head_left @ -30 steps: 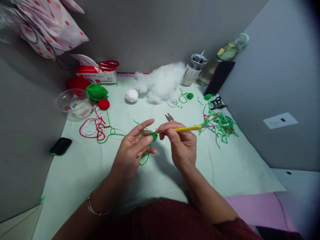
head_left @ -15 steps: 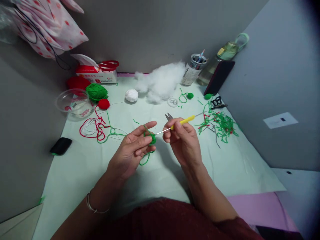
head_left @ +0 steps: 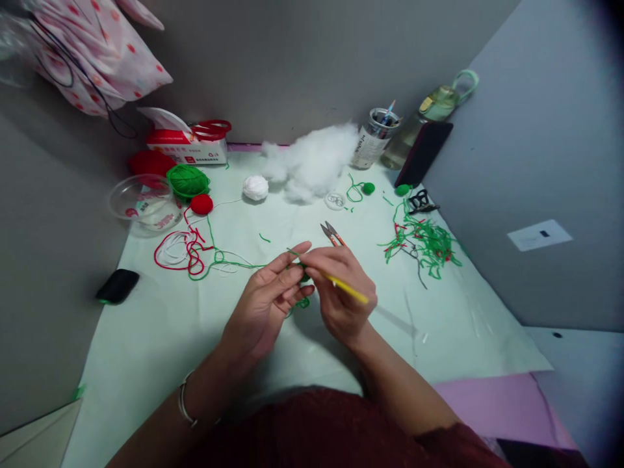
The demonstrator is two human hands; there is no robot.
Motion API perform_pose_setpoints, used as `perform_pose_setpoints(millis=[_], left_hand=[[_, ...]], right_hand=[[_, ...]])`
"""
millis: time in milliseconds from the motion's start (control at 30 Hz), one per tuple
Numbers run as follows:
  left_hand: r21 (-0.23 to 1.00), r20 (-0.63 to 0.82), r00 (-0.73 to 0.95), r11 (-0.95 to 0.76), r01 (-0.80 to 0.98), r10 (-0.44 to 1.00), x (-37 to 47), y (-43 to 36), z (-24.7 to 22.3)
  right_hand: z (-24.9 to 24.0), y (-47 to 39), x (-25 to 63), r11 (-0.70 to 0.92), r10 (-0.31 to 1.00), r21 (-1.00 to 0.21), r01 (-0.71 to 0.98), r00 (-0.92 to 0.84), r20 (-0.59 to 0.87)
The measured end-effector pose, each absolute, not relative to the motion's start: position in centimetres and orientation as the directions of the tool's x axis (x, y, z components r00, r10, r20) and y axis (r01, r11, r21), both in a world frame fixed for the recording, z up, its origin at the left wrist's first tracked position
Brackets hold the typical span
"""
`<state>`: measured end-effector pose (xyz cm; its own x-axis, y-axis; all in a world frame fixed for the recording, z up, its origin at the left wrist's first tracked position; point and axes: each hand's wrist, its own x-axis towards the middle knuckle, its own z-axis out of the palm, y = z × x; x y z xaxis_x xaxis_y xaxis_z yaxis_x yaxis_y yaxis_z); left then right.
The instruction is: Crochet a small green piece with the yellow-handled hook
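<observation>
My left hand (head_left: 266,296) pinches a small green crochet piece (head_left: 305,277), mostly covered by fingers, with green yarn running over the index finger. My right hand (head_left: 344,289) is closed round a yellow-handled crochet hook (head_left: 348,289), its handle slanting down to the right. The hook's tip is hidden at the green piece, where the fingers of both hands meet. Below them hangs a loop of green yarn (head_left: 303,303). Just beyond my right hand lie thread snips (head_left: 333,234), blades pointing away.
Yarn balls in green (head_left: 188,181), red (head_left: 201,204) and white (head_left: 255,188) sit at the back left by a clear plastic tub (head_left: 146,201). White stuffing (head_left: 312,162) lies at the back. Green and red yarn scraps (head_left: 429,240) are heaped at right, near a bottle (head_left: 422,123) and phone (head_left: 424,155).
My right hand has come left against the left fingers, and the hook has swung from pointing up-right to down-right. The snips' handles now show. The left hand has shifted slightly right.
</observation>
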<state>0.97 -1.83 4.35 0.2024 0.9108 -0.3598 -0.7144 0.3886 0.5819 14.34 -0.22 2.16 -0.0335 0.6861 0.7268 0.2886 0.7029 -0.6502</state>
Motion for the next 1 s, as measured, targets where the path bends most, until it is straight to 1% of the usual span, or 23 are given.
perform_pose_setpoints(millis=[67, 167, 267, 433, 600, 867, 1000], left_hand=[[0.569, -0.367, 0.207, 0.395, -0.721, 0.907, 0.8, -1.8, 4.4], [0.589, -0.35, 0.186, 0.37, -0.718, 0.918, 0.6, -1.7, 4.6], [0.596, -0.339, 0.187, 0.364, -0.715, 0.922, 0.5, -1.7, 4.5], [0.611, -0.337, 0.184, 0.363, -0.704, 0.924, 0.1, -1.5, 4.1], [0.647, -0.364, 0.134, 0.353, -0.675, 0.922, -0.4, -1.5, 4.0], [0.696, -0.342, 0.102, 0.325, -0.64, 0.934, -0.5, -1.2, 3.7], [0.72, -0.334, 0.084, 0.312, -0.62, 0.939, -0.6, -1.4, 3.9]], right_hand=[[2.8, 0.2, 14.4, 0.625, 0.776, -0.766, 0.152, -0.011, 0.631], [3.3, 0.6, 14.4, 0.495, 0.869, -0.869, 0.007, 0.02, 0.495], [2.9, 0.7, 14.4, 0.388, 0.92, -0.913, -0.125, -0.005, 0.392], [2.3, 0.9, 14.7, 0.233, 0.965, -0.93, -0.283, -0.053, 0.258], [2.7, 1.0, 14.8, 0.154, 0.982, -0.929, -0.337, -0.054, 0.183], [2.9, 0.9, 14.7, 0.168, 0.974, -0.93, -0.327, -0.092, 0.209], [3.7, 0.9, 15.0, 0.08, 0.979, -0.933, -0.351, -0.147, 0.14]])
